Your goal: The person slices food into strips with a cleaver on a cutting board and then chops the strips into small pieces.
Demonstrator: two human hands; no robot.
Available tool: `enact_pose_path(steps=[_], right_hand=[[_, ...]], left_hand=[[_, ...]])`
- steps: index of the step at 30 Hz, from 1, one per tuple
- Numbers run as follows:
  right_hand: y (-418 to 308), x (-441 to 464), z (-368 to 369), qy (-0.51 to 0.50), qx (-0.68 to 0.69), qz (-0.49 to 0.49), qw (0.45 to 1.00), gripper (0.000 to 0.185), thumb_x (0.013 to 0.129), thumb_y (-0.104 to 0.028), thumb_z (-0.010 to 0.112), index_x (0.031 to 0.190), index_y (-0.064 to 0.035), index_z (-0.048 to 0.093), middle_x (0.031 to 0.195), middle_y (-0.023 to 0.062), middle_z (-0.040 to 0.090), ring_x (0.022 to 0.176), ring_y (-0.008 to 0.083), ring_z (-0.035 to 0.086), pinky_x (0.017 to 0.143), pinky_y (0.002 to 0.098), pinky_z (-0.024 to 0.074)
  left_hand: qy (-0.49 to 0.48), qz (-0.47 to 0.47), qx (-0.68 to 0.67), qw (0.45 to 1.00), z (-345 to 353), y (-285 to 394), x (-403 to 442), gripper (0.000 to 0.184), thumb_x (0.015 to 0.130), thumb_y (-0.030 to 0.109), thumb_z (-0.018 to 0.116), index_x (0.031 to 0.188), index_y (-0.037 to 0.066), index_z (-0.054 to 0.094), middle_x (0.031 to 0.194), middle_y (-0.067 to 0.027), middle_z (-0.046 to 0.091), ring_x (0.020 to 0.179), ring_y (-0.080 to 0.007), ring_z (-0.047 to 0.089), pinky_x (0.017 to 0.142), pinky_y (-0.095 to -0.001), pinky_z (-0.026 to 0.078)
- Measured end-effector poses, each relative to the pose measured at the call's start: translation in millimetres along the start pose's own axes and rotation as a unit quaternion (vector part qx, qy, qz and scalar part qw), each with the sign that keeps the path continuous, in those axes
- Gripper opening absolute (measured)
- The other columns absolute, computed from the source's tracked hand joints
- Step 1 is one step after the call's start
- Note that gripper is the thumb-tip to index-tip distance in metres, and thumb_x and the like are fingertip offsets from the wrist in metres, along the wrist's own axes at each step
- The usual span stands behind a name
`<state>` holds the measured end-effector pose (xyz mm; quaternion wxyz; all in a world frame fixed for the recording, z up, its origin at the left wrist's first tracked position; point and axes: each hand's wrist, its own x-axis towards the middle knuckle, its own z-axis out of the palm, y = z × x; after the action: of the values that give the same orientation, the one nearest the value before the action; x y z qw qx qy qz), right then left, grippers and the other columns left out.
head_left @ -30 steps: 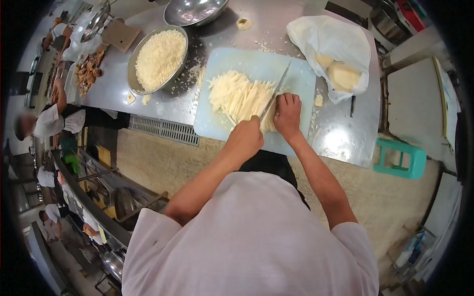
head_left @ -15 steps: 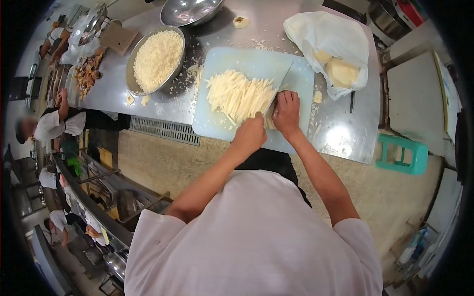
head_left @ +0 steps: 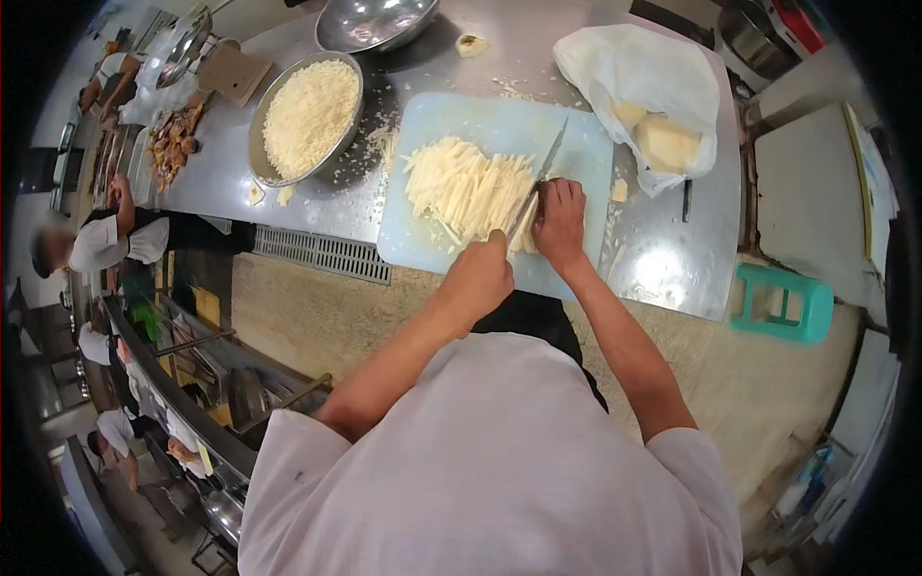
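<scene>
My left hand (head_left: 480, 276) is closed around the handle of a kitchen knife (head_left: 549, 154), whose long blade slants up and to the right over a pale blue cutting board (head_left: 423, 120). With its fingers curled, my right hand (head_left: 560, 223) presses down close beside the blade on a pale vegetable piece (head_left: 525, 233), mostly hidden beneath the hand and blade. Left of the knife lies a heap of thin, pale yellow vegetable strips (head_left: 466, 190).
A metal bowl of finely chopped pale pieces (head_left: 309, 120) stands left of the board. Behind is another metal bowl (head_left: 375, 21). A white plastic bag (head_left: 615, 62) holds large pale chunks at right. A green stool (head_left: 812, 309) stands right; a co-worker (head_left: 101, 240) is at left.
My left hand has drawn slightly back and left, and the blade has shifted with it. My right hand stays nearly in place, and more pale pieces show between blade and fingers.
</scene>
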<state>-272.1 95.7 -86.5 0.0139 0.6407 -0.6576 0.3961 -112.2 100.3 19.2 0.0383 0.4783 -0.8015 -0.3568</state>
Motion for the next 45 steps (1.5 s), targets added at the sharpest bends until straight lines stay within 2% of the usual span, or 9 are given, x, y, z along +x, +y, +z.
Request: enact_pose_path(steps=[2, 9, 12, 14, 23, 29, 36, 38, 45], right_hand=[[-0.3, -1.8, -1.6, -0.01, -0.004, 0.006, 1.0, 0.032, 0.061, 0.0, 0.058, 0.093, -0.0009, 0.052, 0.094, 0.015, 0.051, 0.095, 0.0355, 0.048, 0.081, 0.046, 0.0392], [-1.6, 0.1, -0.3, 0.005, 0.012, 0.0, 1.0, 0.031, 0.063, 0.004, 0.052, 0.093, -0.0004, 0.05, 0.096, 0.0166, 0.05, 0.093, 0.0375, 0.045, 0.08, 0.0465, 0.0372], [-1.2, -1.1, -1.8, -0.003, -0.008, 0.012, 1.0, 0.032, 0.064, 0.002, 0.056, 0.095, -0.0012, 0.053, 0.096, 0.0151, 0.052, 0.095, 0.0359, 0.047, 0.081, 0.0453, 0.0394], [7.7, -3.2, 3.3, -0.011, 0.008, 0.014, 1.0, 0.031, 0.064, 0.002, 0.056, 0.095, -0.0016, 0.053, 0.096, 0.015, 0.052, 0.095, 0.0359, 0.047, 0.08, 0.0453, 0.0392], [7.7, -5.1, -3.6, -0.009, -0.002, -0.002, 1.0, 0.029, 0.067, 0.002, 0.055, 0.095, -0.0021, 0.054, 0.096, 0.0143, 0.052, 0.093, 0.0349, 0.048, 0.08, 0.0445, 0.0387], [7.5, -3.8, -2.5, -0.001, 0.001, -0.005, 1.0, 0.029, 0.066, 0.003, 0.055, 0.094, -0.0013, 0.054, 0.096, 0.0146, 0.053, 0.094, 0.0354, 0.048, 0.079, 0.0446, 0.0389], [7.4, -6.3, -3.7, -0.001, 0.009, 0.007, 1.0, 0.027, 0.067, 0.003, 0.055, 0.094, -0.0003, 0.054, 0.096, 0.015, 0.053, 0.095, 0.0361, 0.048, 0.08, 0.0454, 0.0397], [5.1, -4.1, -5.8, -0.001, 0.013, 0.003, 1.0, 0.028, 0.066, 0.003, 0.055, 0.094, -0.0001, 0.054, 0.096, 0.0151, 0.053, 0.094, 0.0362, 0.048, 0.08, 0.0453, 0.0396], [10.4, -7.9, 2.1, 0.018, 0.01, -0.001, 1.0, 0.032, 0.063, 0.005, 0.054, 0.094, 0.0005, 0.053, 0.095, 0.0156, 0.052, 0.094, 0.0362, 0.048, 0.081, 0.0456, 0.0395]], left_hand=[[0.036, -0.025, 0.001, 0.999, 26.7, -13.4, 3.2, 0.012, 0.081, 0.001, 0.053, 0.085, -0.009, 0.051, 0.073, -0.0333, 0.059, 0.075, -0.047, 0.062, 0.068, -0.051, 0.049], [0.009, 0.001, 0.006, 1.0, -2.7, 3.1, -3.3, 0.011, 0.081, 0.001, 0.053, 0.084, -0.009, 0.05, 0.072, -0.0327, 0.059, 0.076, -0.0476, 0.062, 0.068, -0.0514, 0.049], [0.01, -0.022, -0.018, 1.0, 26.2, -11.9, 1.9, 0.014, 0.078, 0.0, 0.055, 0.088, -0.01, 0.05, 0.078, -0.0332, 0.061, 0.077, -0.0484, 0.062, 0.07, -0.0539, 0.049], [0.036, -0.013, -0.02, 0.999, 36.1, -13.8, 21.6, 0.012, 0.081, 0.002, 0.054, 0.084, -0.009, 0.05, 0.071, -0.0328, 0.059, 0.076, -0.0477, 0.062, 0.069, -0.0511, 0.048], [0.037, -0.011, -0.006, 0.999, 3.9, 4.6, -6.9, 0.012, 0.081, 0.002, 0.054, 0.084, -0.009, 0.051, 0.072, -0.0329, 0.059, 0.075, -0.0482, 0.062, 0.069, -0.0509, 0.049], [0.032, -0.001, -0.015, 0.999, 36.2, -10.1, 23.9, 0.013, 0.08, 0.0, 0.054, 0.088, -0.01, 0.051, 0.073, -0.0331, 0.06, 0.075, -0.0486, 0.061, 0.07, -0.052, 0.049], [-0.001, -0.042, -0.006, 0.999, 17.2, 0.5, -9.1, 0.013, 0.08, 0.001, 0.053, 0.086, -0.01, 0.051, 0.074, -0.0325, 0.06, 0.075, -0.0481, 0.062, 0.07, -0.0525, 0.049], [0.034, -0.005, 0.009, 0.999, 40.6, -12.5, 13.0, 0.013, 0.08, 0.002, 0.054, 0.086, -0.009, 0.051, 0.073, -0.0326, 0.06, 0.075, -0.0477, 0.062, 0.07, -0.0524, 0.049], [0.008, -0.015, 0.001, 1.0, 13.5, 0.1, -10.8, 0.012, 0.078, 0.0, 0.054, 0.086, -0.009, 0.051, 0.074, -0.0336, 0.06, 0.075, -0.0485, 0.062, 0.068, -0.0518, 0.05]])
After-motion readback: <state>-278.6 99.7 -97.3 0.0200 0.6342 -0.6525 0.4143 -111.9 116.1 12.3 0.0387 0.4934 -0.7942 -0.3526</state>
